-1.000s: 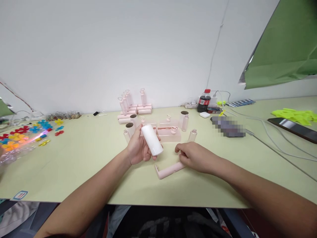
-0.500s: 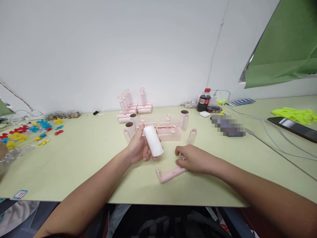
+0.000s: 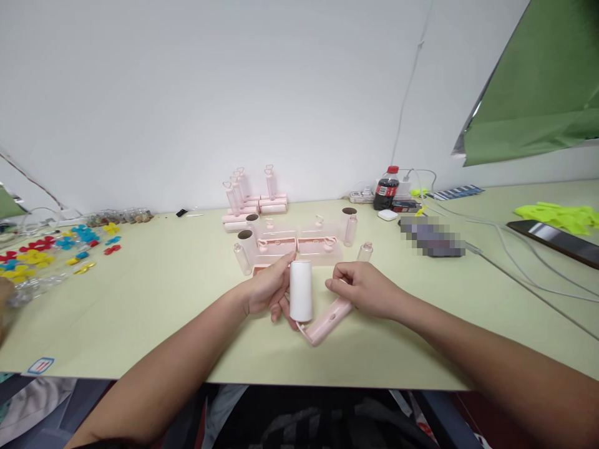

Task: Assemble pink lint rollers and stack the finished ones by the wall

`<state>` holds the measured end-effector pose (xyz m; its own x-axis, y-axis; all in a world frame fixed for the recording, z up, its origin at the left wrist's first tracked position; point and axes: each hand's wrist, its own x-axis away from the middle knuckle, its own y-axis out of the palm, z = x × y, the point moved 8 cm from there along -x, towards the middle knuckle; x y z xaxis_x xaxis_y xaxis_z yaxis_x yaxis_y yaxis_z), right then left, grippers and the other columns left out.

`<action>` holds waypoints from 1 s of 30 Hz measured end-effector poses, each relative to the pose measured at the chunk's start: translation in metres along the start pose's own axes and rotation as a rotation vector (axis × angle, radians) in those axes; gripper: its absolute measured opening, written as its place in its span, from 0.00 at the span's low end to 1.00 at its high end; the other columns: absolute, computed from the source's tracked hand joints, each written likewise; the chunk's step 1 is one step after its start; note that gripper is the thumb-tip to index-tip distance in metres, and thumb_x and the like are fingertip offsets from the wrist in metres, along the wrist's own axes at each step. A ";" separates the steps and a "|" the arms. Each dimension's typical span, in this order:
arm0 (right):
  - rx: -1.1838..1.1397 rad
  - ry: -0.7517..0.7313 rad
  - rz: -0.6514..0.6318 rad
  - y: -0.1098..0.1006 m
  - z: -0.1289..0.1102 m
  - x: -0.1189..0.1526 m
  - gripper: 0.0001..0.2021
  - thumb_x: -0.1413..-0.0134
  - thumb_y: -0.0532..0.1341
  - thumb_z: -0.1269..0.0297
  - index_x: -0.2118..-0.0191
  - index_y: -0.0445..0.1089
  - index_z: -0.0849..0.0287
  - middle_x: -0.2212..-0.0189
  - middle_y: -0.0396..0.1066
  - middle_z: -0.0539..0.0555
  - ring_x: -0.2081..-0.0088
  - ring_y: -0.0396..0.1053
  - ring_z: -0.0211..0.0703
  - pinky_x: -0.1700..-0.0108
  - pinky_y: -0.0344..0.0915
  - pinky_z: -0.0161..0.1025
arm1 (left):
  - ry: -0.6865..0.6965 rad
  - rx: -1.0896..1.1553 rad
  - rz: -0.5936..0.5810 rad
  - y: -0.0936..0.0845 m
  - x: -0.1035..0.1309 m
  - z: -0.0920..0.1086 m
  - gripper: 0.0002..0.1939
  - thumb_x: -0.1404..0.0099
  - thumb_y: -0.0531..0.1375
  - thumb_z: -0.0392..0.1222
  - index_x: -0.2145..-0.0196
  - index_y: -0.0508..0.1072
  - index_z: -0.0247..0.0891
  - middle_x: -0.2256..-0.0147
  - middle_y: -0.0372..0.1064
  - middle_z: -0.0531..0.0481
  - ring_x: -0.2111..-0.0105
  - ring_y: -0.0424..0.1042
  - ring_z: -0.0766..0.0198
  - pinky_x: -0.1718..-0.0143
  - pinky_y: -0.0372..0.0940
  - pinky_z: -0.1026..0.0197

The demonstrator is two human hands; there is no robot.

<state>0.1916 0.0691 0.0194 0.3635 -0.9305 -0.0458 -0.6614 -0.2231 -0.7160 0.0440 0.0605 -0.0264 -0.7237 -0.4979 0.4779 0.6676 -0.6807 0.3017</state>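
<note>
My left hand (image 3: 269,290) is closed round a white paper roll (image 3: 301,290), which it holds nearly upright. A long pink plastic holder (image 3: 330,318) with a bent end arm is in my right hand (image 3: 360,288), gripped at its far right end. The holder's arm reaches to just below the roll's lower end; whether they touch I cannot tell. Behind my hands lie open pink cases (image 3: 321,251) with small pink caps on them. A clear pink bottle (image 3: 364,251) stands just behind my right hand, partly hidden by it.
More rolls with brown cores (image 3: 349,219) stand around the cases. Finished-looking pink handles (image 3: 234,199) stand on rollers by the wall. A cola bottle (image 3: 386,189), cables and a phone (image 3: 556,243) are on the right. Coloured plastic flowers (image 3: 35,258) lie left, with part of another person's hand (image 3: 4,293).
My left hand has lowered the roll and turned it more upright, towards the holder. My right hand has tilted the pink holder, raising its right end.
</note>
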 end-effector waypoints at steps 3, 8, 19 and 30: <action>-0.190 0.053 -0.029 0.003 0.003 0.000 0.18 0.45 0.59 0.51 0.76 0.58 0.57 0.83 0.55 0.43 0.80 0.55 0.33 0.77 0.50 0.32 | -0.039 0.014 -0.022 0.005 -0.002 -0.005 0.45 0.37 0.37 0.74 0.54 0.71 0.29 0.66 0.77 0.31 0.76 0.78 0.50 0.93 0.57 0.67; -0.597 0.199 -0.208 0.017 0.004 0.004 0.14 0.51 0.64 0.54 0.72 0.62 0.58 0.82 0.57 0.42 0.84 0.50 0.29 0.84 0.46 0.29 | -0.086 0.067 -0.049 0.013 -0.001 -0.008 0.47 0.37 0.35 0.74 0.63 0.74 0.26 0.70 0.77 0.28 0.77 0.77 0.49 0.94 0.57 0.67; -1.010 0.253 -0.278 0.017 -0.003 0.008 0.17 0.54 0.70 0.53 0.67 0.69 0.61 0.75 0.61 0.46 0.83 0.46 0.25 0.88 0.43 0.25 | -0.058 0.136 -0.048 0.014 0.003 -0.003 0.48 0.37 0.35 0.73 0.62 0.75 0.26 0.74 0.76 0.30 0.83 0.74 0.52 0.94 0.54 0.65; -0.874 0.195 -0.145 0.016 0.000 0.003 0.20 0.55 0.70 0.51 0.62 0.69 0.60 0.84 0.53 0.39 0.86 0.45 0.25 0.88 0.43 0.26 | -0.100 0.126 -0.198 0.032 0.006 -0.006 0.48 0.36 0.34 0.72 0.59 0.74 0.25 0.64 0.77 0.27 0.74 0.78 0.48 0.92 0.59 0.66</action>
<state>0.1822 0.0627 0.0071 0.4168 -0.8911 0.1793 -0.9090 -0.4087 0.0820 0.0597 0.0326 -0.0186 -0.8255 -0.3016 0.4771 0.5359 -0.6843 0.4946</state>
